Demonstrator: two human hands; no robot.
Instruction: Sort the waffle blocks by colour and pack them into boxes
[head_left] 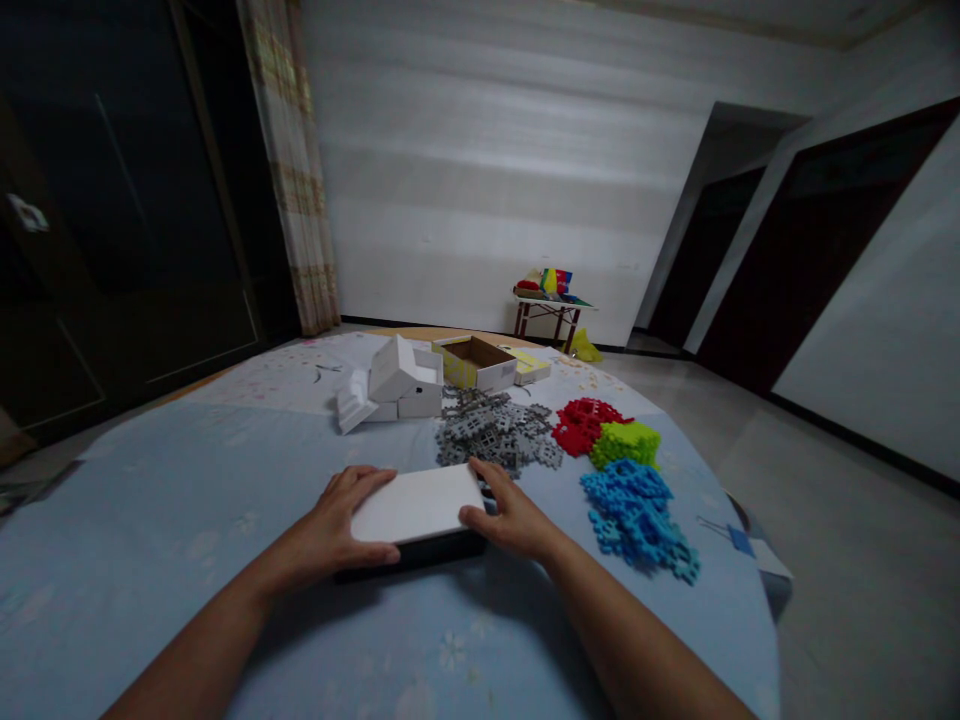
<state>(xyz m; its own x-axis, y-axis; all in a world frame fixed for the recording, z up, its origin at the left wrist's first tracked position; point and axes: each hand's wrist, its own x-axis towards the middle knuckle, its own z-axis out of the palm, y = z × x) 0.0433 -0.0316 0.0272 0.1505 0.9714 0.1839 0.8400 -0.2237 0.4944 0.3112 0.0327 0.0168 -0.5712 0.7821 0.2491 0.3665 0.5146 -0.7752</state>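
A flat box with a white top (420, 505) and a dark lower side lies between my two hands, near the middle of the table. My left hand (349, 520) grips its left end, thumb along the front edge and fingers over the far corner. At the right end, my right hand (510, 508) holds it with thumb and fingers on the corners. Just beyond the box lies a heap of grey interlocking pieces (491, 430). Red pieces (589, 425), lime green pieces (626, 443) and blue pieces (637, 510) are piled to the right.
White boxes (405, 380) stand at the back, beside an open yellow-and-white box (476, 362) and a smaller yellow-and-white one (529, 366). A light blue floral cloth (187, 530) covers the round table. A small table (555, 300) stands by the wall.
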